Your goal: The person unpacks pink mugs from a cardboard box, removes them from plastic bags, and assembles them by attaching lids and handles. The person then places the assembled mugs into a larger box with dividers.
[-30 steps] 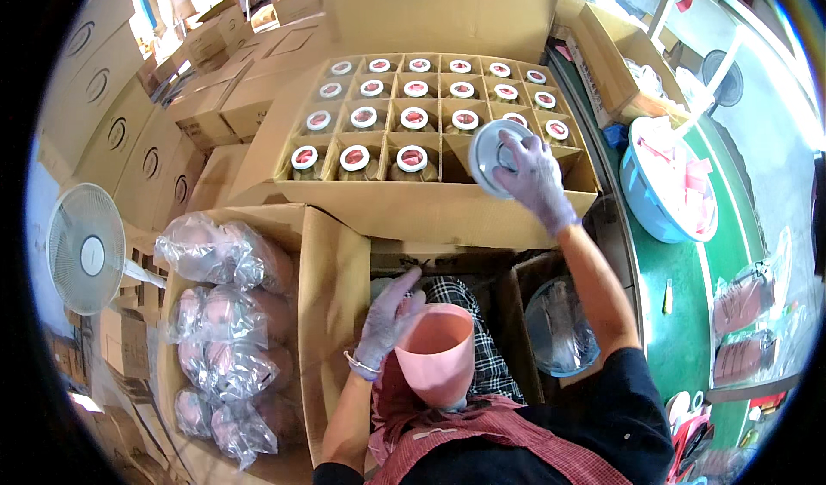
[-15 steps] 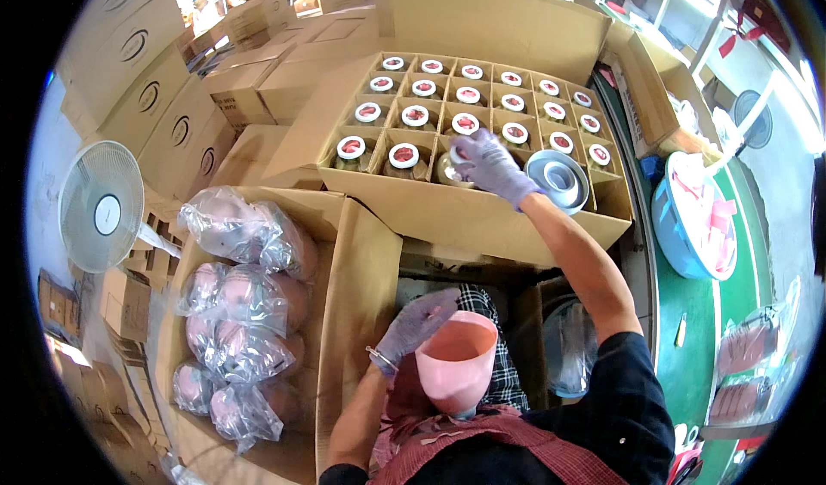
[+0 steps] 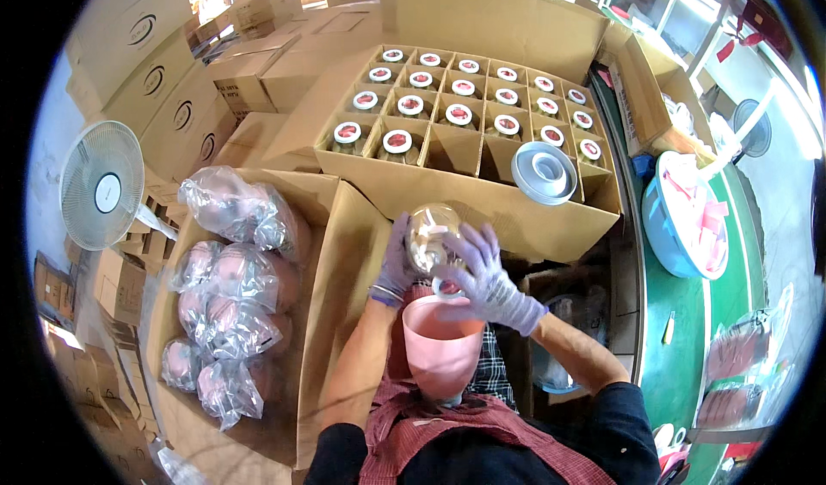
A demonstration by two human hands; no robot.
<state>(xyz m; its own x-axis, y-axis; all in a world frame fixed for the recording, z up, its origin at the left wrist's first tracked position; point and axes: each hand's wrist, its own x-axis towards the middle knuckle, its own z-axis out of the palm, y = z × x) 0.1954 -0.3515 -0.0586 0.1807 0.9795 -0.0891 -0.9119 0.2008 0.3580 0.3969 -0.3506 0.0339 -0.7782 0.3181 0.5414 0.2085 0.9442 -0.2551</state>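
A clear glass jar with whitish contents hangs tilted, its white-rimmed lid end pointing down toward me. My left hand, in a pale purple knit glove, is closed around the jar's left side. My right hand, gloved alike, has its fingers and thumb around the lid end, the other fingers spread. Directly below, a pink tapered pot stands upright in my lap, its mouth facing up. Beyond the jar is a divided carton of lidded jars; two front cells stand without jars.
Grey round dishes rest on the carton's right front. At left, an open box holds several plastic-wrapped pink pots. A fan stands farther left. A blue basket of pink pieces sits on the green table.
My right hand has come from the carton toward me with a jar out of the front row. My left hand has risen from beside the pot and taken hold of the jar.
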